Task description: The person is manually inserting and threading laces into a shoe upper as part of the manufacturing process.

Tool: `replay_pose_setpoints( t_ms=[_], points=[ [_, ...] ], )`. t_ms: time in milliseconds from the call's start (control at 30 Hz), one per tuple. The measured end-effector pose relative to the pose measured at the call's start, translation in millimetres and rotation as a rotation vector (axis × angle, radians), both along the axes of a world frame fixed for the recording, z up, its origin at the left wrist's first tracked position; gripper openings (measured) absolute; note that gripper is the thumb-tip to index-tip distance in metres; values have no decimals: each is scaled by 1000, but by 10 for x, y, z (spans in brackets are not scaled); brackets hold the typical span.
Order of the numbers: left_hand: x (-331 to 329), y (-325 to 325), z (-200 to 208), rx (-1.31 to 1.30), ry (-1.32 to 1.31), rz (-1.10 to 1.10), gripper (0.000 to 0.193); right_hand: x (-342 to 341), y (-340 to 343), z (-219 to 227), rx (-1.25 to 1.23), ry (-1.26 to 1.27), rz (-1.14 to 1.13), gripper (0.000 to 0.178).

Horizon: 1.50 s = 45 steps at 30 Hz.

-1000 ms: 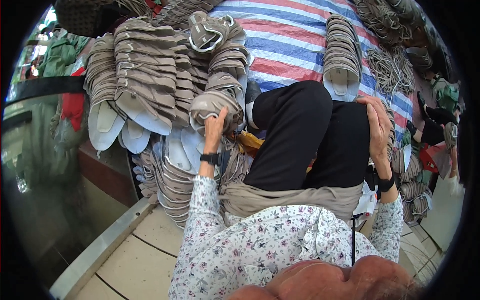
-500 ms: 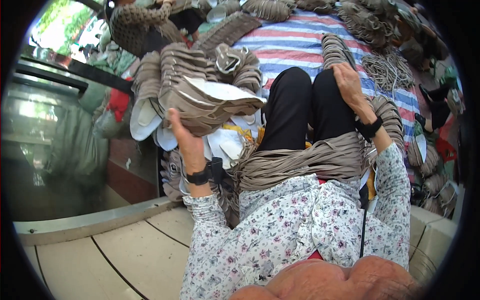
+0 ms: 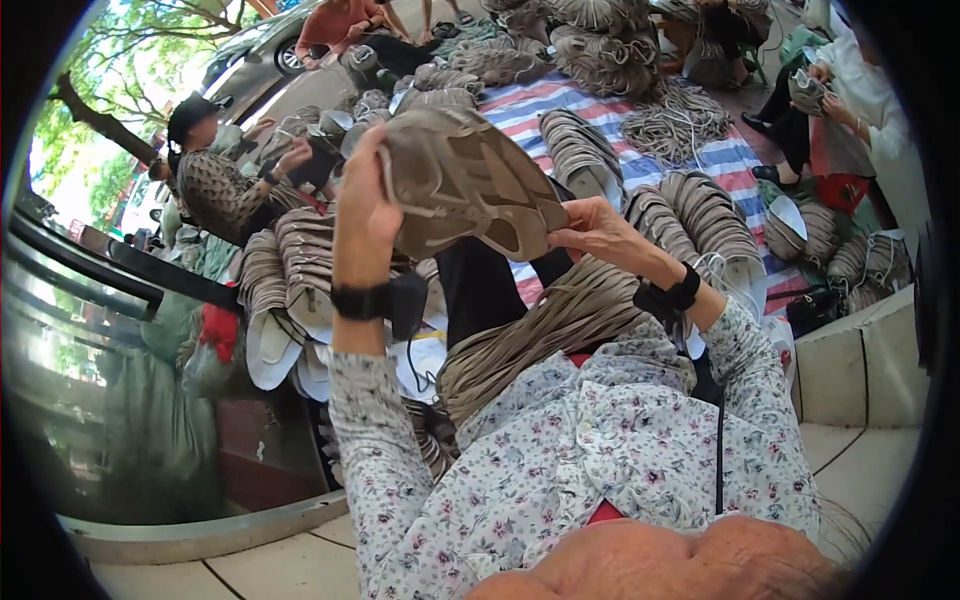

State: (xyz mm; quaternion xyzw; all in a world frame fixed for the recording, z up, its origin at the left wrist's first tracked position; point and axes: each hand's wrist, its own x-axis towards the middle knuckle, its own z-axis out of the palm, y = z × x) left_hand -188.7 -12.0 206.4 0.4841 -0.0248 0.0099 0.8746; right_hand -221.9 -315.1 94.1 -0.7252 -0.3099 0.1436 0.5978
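Note:
Both of my hands hold up a brown shoe upper point(image 3: 470, 185) above my lap. My left hand point(image 3: 368, 205) is wrapped round its left end, with part of the fingers hidden behind it. At the lower right edge my right hand point(image 3: 600, 235) pinches the upper between thumb and fingers. A thick bundle of taupe shoelaces point(image 3: 530, 335) lies across my lap, below the upper. Nested stacks of similar uppers stand on either side of my knees: one stack point(image 3: 305, 265) to the left, another point(image 3: 715, 235) to the right.
A striped sheet point(image 3: 735, 165) covers the ground ahead, with a heap of laces point(image 3: 678, 122) and further stacked uppers point(image 3: 582, 150). A glass panel point(image 3: 130, 400) stands at my left. Co-workers sit around: a person in a patterned top point(image 3: 215, 185) and a person in white point(image 3: 880, 95).
My left hand has lifted the upper and brought it to the right. My right hand has left my knee and taken hold of its edge. The view has tilted up, showing more people.

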Motion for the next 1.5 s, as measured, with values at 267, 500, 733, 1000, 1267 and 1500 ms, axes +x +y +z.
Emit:
replay_pose_setpoints(
  t_ms=[267, 500, 733, 1000, 1267, 1500],
  points=[
    [859, -179, -522, 1591, -602, -253, 40, 117, -373, -658, 433, 994, -84, 13],
    [781, -660, -1277, 1336, -884, -289, 39, -320, -350, -333, 269, 1009, -86, 18],
    [846, -318, -956, 978, -191, -93, 52, -198, -374, -522, 186, 867, -90, 25],
    [816, 93, -1528, 1509, -923, 99, 25, 25, -453, -356, -232, 194, -376, 14],
    [536, -68, -1466, 1295, -411, 195, 57, 554, 296, 159, -234, -346, -320, 32],
    [310, -181, -1400, 1111, -587, 221, 45, 888, 516, -14, -422, -694, -62, 83]
  ],
)
